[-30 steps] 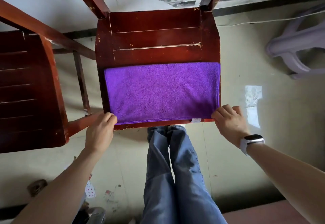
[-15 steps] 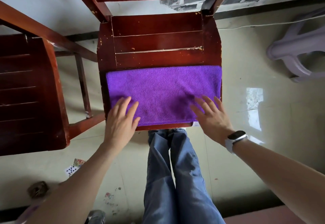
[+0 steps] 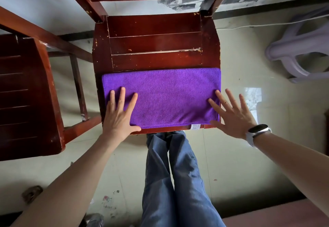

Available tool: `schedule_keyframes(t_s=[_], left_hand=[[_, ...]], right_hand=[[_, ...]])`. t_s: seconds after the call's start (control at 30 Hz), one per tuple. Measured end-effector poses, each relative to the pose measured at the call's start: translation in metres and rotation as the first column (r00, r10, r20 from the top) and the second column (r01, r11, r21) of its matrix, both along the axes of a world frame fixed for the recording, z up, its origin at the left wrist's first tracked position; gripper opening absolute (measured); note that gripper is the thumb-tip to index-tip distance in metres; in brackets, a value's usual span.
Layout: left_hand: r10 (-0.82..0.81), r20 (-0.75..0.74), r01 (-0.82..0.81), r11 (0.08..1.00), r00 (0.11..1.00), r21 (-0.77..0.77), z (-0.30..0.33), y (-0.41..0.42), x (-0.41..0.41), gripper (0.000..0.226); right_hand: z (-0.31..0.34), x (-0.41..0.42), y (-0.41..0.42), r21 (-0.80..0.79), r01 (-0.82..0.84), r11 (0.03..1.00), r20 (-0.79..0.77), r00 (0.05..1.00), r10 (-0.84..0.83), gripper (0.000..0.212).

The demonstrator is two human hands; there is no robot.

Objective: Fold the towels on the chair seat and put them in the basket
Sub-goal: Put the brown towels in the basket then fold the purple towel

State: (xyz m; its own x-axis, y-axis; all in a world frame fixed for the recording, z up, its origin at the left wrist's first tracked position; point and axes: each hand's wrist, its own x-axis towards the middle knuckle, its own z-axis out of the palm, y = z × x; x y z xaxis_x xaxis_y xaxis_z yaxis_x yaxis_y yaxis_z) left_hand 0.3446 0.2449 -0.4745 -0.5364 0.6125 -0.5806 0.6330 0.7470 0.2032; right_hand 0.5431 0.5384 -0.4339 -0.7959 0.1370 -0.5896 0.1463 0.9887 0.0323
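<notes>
— Towel (image 3: 161, 98) status? It lies folded once on the chair seat (image 3: 154, 41), near edge.
— Left hand (image 3: 119, 114) and right hand (image 3: 231, 114) press flat, fingers spread, gripping nothing. More folding remains; no basket visible.

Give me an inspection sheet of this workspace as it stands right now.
Surface: wooden chair seat, varnish chipped, rear slats bare.
Job's things: purple towel folded flat along the seat's front edge; white tag at the near hem. Basket: nothing seen.
Clutter: debris on the floor.
Hands: left hand and right hand open, fingers spread, at the towel's ends; no grip.
Cables: white cord along the floor.
Surroundings: second wooden chair, plastic stool.
</notes>
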Motion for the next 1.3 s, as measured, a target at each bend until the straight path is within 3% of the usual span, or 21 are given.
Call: schedule_keyframes(t_s=[0.17, 0.3, 0.43, 0.6, 0.7, 0.77, 0.87, 0.93, 0.97, 1.13, 1.27, 1.3], left_hand=[[0.028, 0.001, -0.028, 1.0, 1.0, 0.002, 0.012, 0.009, 0.01, 0.1], [0.105, 0.017, -0.105, 0.994, 0.994, -0.024, 0.018, 0.022, 0.023, 0.095], [0.194, 0.028, -0.19, 0.976, 0.981, -0.109, 0.015, 0.033, 0.029, 0.099], [0.236, 0.037, -0.23, 0.964, 0.971, -0.133, 0.012, 0.038, 0.029, 0.102], [0.243, 0.039, -0.236, 0.961, 0.969, -0.145, 0.011, 0.039, 0.029, 0.103], [0.242, 0.035, -0.234, 0.96, 0.97, -0.155, 0.011, 0.04, 0.03, 0.103], [0.245, 0.03, -0.238, 0.958, 0.969, -0.16, 0.01, 0.041, 0.03, 0.104], [0.239, 0.025, -0.232, 0.959, 0.971, -0.162, 0.01, 0.04, 0.031, 0.104], [0.238, 0.022, -0.231, 0.959, 0.971, -0.164, 0.01, 0.039, 0.031, 0.104], [0.234, 0.021, -0.228, 0.96, 0.972, -0.164, 0.009, 0.04, 0.031, 0.104], [0.224, 0.008, -0.221, 0.965, 0.974, -0.144, 0.009, 0.038, 0.032, 0.103], [0.222, 0.006, -0.219, 0.965, 0.975, -0.144, 0.009, 0.038, 0.032, 0.103]], right_hand=[[0.005, 0.011, 0.001, -0.044, 0.169, 0.985, -0.106, 0.979, -0.173, 0.048], [0.005, 0.001, -0.004, -0.101, 0.358, 0.928, -0.183, 0.91, -0.371, 0.018], [-0.009, -0.012, -0.016, -0.163, 0.175, 0.971, -0.256, 0.943, -0.213, 0.026], [-0.029, -0.012, -0.008, -0.095, 0.263, 0.96, 0.078, 0.964, -0.256, 0.038], [-0.028, -0.006, -0.009, -0.088, 0.349, 0.933, 0.055, 0.937, -0.346, 0.03], [-0.024, -0.007, -0.012, -0.14, 0.548, 0.825, -0.006, 0.832, -0.554, 0.021], [-0.021, -0.017, -0.012, -0.29, 0.845, 0.449, -0.015, 0.465, -0.885, 0.02], [-0.025, -0.028, -0.013, -0.318, 0.914, 0.253, 0.044, 0.28, -0.959, 0.024], [-0.028, -0.032, -0.015, -0.31, 0.93, 0.198, 0.069, 0.23, -0.971, 0.027], [-0.038, -0.047, -0.02, -0.241, 0.964, 0.109, 0.103, 0.137, -0.985, 0.033], [-0.039, -0.051, -0.017, -0.211, 0.968, 0.138, 0.129, 0.168, -0.977, 0.02], [-0.039, -0.051, -0.016, -0.204, 0.967, 0.15, 0.133, 0.179, -0.975, 0.026]])
